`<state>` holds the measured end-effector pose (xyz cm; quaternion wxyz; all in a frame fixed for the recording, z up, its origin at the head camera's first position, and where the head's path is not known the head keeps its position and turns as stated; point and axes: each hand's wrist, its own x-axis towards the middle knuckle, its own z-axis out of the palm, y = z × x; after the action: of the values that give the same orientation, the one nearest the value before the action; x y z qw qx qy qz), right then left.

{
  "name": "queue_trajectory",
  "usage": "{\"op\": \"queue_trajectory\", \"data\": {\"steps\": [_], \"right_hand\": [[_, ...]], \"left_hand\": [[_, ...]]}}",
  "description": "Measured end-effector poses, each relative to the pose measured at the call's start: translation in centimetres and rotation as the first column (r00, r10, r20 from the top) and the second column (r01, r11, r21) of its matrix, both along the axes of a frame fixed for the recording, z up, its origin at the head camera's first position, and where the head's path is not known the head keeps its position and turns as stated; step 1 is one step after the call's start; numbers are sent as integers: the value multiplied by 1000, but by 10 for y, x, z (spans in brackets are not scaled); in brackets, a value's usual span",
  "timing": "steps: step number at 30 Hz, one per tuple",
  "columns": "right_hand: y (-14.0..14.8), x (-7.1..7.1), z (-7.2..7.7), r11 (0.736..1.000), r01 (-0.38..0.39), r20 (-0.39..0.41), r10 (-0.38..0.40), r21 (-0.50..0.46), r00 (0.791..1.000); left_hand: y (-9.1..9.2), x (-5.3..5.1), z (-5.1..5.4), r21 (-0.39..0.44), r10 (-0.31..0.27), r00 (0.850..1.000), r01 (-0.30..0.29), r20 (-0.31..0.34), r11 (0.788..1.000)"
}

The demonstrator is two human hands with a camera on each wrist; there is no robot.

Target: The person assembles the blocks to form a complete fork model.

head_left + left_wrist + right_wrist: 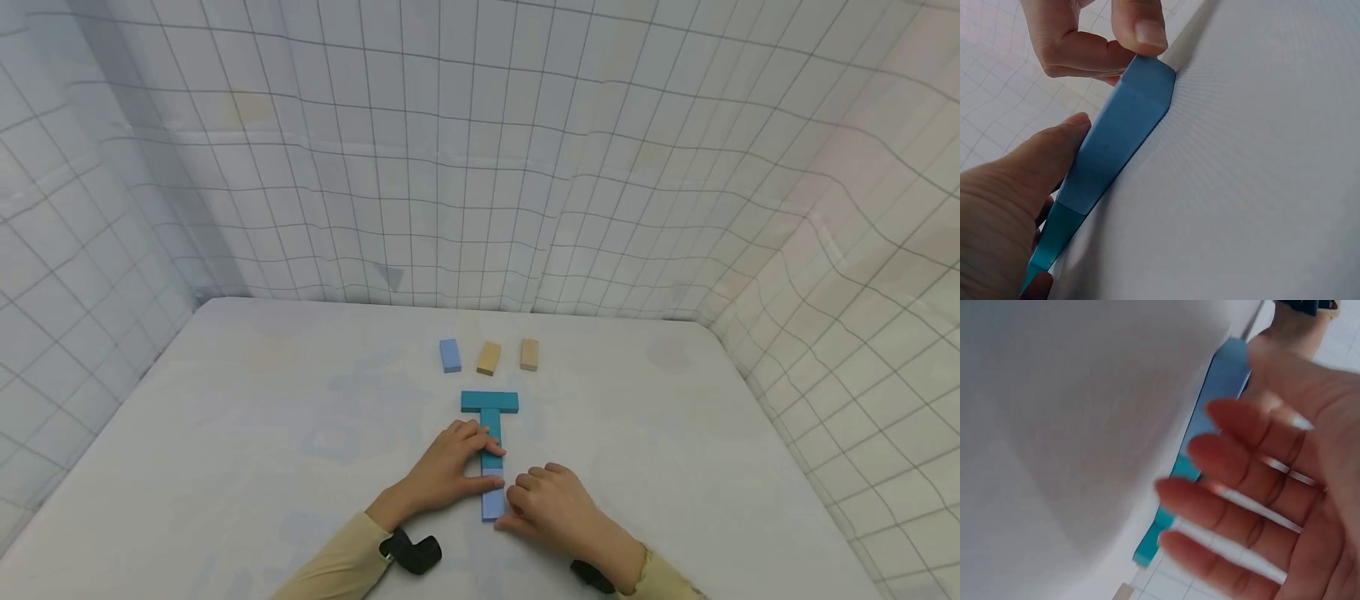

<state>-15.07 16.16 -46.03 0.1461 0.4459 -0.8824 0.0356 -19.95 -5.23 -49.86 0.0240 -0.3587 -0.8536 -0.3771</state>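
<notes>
Blocks: smooth, matte and flat-faced, all of them straight-edged bars.
Backdrop: and behind it all, pale grid cloth (480,125), softly rippled, its dark lines bending with the folds.
T-shape: here it is, mid-table, a teal bar (489,402) crosswise at the far end, a teal stem (491,419) butted against it, a light blue block (492,506) continuing the line towards the person, seam tight.
Left hand (442,467): over the row from the left it comes, fingers curled around the teal stem, thumb lying along the light blue block!
Right hand (553,508): fingers released and loosely bent beside the row, thumb tip right at the light blue block's near end.
Far trio: a small blue block (450,354), a yellow block (489,357) and a tan block (529,353), spaced apart beyond the bar.
Tabletop (675,433): broad white room opens left and right of the hands; the far edge runs along the cloth.
</notes>
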Motion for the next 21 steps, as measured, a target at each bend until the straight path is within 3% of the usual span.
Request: {"op": "queue_trajectory", "data": {"steps": [5,9,14,21], "right_hand": [[6,-16,2,985,-132,49,139,-115,989],[16,-36,4,966,-174,37,184,-191,982],[30,-62,8,972,-141,-39,136,-189,990],[40,-91,12,975,-56,-44,48,-214,998]], "left_hand": [[0,0,0,11,-9,1000,9,-6,1000],[0,-1,-1,24,-18,1000,18,-18,1000],[1,-1,-1,23,-19,1000,19,-8,1000],[1,-2,0,11,-15,1000,15,-3,1000]]}}
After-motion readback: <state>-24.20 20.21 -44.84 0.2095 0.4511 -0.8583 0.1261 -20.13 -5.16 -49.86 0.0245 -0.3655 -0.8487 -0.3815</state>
